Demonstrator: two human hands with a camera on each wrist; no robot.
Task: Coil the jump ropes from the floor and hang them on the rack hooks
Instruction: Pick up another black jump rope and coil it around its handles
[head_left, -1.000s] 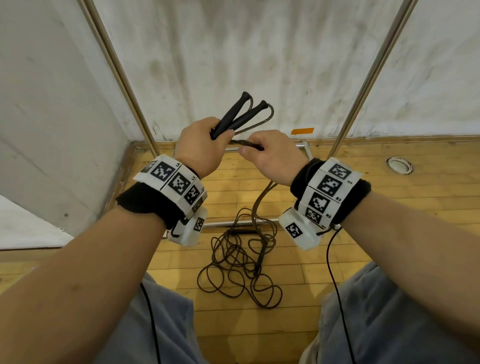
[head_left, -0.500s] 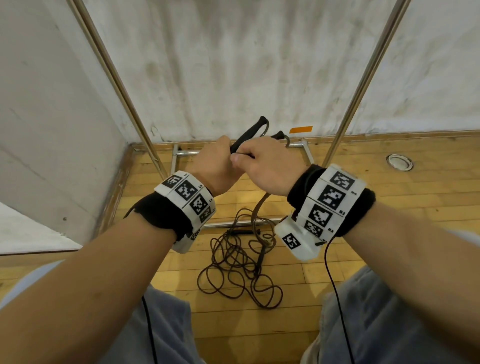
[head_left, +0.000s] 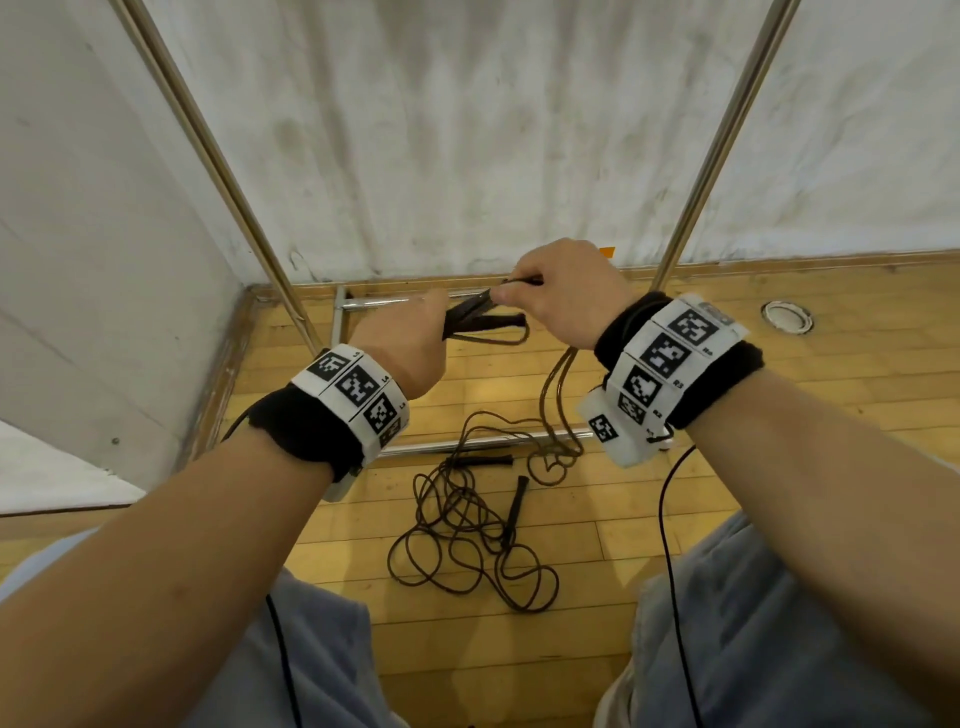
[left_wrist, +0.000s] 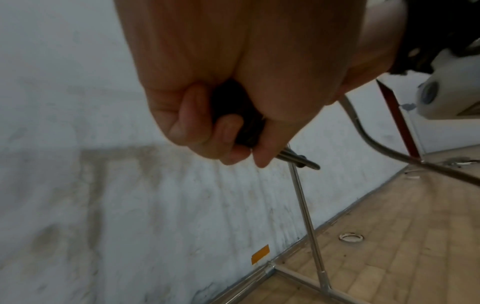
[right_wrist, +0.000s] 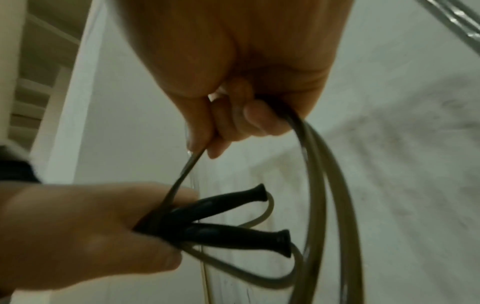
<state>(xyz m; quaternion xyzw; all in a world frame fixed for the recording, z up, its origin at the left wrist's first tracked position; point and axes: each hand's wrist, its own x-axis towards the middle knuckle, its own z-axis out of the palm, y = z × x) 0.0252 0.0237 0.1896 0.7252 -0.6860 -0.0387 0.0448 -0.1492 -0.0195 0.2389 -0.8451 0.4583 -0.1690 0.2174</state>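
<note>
The two black moulded handles (right_wrist: 228, 222) of a jump rope with a dull olive cord (right_wrist: 319, 185) are gripped together in the curled left hand (head_left: 402, 343), held above the wooden plank floor (head_left: 779, 374) in front of the chrome tube rack frame (head_left: 722, 140). The right hand (head_left: 563, 293) pinches that cord just beside the handles, and two strands hang from it to the floor. A second dark jump rope (head_left: 467, 540) lies tangled on the floor below, between the person's grey-trousered knees (head_left: 779, 623) and the rack's lower bar.
</note>
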